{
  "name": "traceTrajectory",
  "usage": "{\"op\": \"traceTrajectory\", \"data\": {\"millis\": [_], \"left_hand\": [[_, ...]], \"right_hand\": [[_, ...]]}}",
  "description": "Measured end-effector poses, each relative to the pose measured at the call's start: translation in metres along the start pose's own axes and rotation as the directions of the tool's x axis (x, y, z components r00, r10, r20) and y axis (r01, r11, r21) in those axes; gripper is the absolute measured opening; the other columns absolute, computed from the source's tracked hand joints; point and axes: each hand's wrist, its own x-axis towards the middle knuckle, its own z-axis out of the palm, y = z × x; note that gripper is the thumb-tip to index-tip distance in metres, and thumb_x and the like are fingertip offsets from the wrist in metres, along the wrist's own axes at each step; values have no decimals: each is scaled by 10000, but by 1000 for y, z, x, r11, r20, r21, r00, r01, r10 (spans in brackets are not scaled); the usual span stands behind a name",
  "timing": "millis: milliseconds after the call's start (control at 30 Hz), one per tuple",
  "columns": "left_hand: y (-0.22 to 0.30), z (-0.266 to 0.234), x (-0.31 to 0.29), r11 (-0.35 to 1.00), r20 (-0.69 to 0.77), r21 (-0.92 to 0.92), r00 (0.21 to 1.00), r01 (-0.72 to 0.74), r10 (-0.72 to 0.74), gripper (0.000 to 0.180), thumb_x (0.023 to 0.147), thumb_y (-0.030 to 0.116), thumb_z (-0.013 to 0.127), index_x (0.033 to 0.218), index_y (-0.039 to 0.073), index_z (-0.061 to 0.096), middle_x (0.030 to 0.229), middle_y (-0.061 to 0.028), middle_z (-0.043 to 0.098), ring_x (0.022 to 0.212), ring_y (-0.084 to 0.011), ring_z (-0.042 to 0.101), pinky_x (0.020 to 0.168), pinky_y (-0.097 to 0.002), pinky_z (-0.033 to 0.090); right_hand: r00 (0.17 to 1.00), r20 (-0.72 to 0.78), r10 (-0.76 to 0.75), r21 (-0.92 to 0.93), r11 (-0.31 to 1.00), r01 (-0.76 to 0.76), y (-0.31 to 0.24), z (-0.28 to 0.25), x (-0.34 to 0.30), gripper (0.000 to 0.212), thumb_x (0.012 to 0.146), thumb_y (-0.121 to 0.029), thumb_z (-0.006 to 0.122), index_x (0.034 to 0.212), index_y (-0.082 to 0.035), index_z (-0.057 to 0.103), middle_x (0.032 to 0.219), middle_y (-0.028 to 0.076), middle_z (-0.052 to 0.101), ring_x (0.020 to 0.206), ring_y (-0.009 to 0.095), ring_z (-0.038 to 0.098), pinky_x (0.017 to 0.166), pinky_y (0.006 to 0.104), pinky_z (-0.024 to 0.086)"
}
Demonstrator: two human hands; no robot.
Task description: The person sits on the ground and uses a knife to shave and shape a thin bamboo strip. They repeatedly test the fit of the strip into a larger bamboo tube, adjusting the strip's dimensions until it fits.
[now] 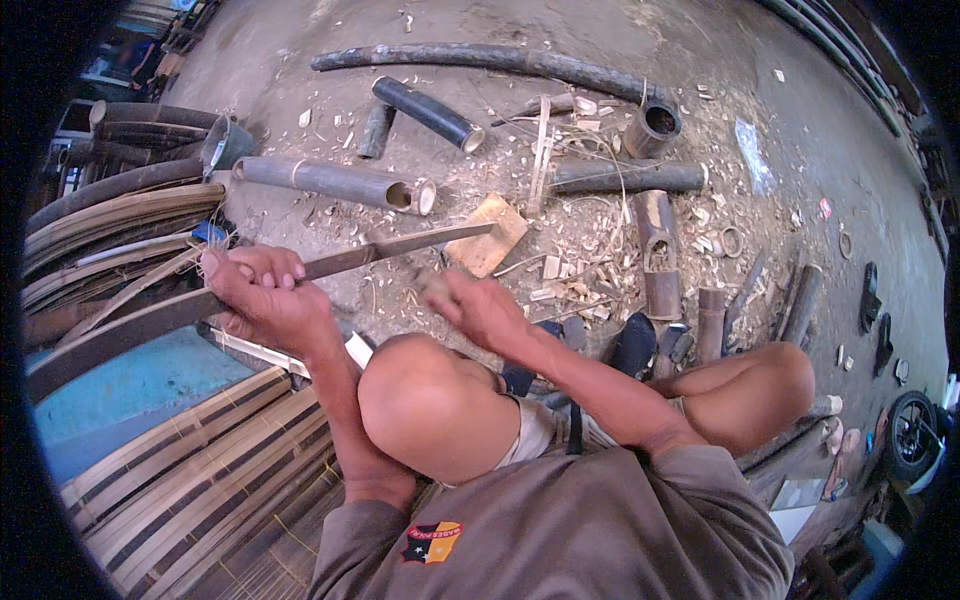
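A long, flat bamboo strip (pixel 130 335) crosses from the lower left toward the middle. My left hand (pixel 268 298) is wrapped round it, with thin curled shavings by the thumb. The strip's far end lies over a small wooden block (pixel 488 238) on the floor. My right hand (pixel 478 308) is closed just below the strip, near that block. Its fingers are smeared by motion, and what they hold cannot be made out; a small dark edge shows just above them.
Bamboo tubes (pixel 335 183) and a long dark pole (pixel 480 57) lie ahead among wood chips. At left are stacked bamboo strips (pixel 120 225) and a slatted bamboo panel (pixel 215 470). Sandals (pixel 870 292) and a wheel (pixel 912 435) are at right.
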Motion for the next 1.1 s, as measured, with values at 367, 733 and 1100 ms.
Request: {"op": "traceTrajectory", "data": {"millis": [367,733,1100], "left_hand": [[-5,-10,12,1000,-71,23,997,4,-3,467,978,351,585,616,148,371,524,33,331,434,-92,317,435,-266,283],[-4,-15,26,994,-67,-93,996,57,-63,425,969,373,607,673,137,416,581,5,397,486,-115,367,476,-287,338],[-2,-3,3,991,290,-130,957,42,-2,419,1012,300,430,631,177,308,458,33,261,348,-80,233,379,-252,252]], "right_hand": [[959,-43,281,-39,958,-283,158,12,4,459,989,-463,515,1081,-24,610,882,293,664,876,460,655,784,563,489],[944,-53,326,-222,918,-330,195,4,-1,463,987,-465,524,1105,-35,651,881,281,684,834,457,672,746,544,522],[999,24,-42,-66,997,43,-18,-20,-11,395,943,-421,628,907,-36,543,698,259,613,701,500,607,613,565,470]]}}
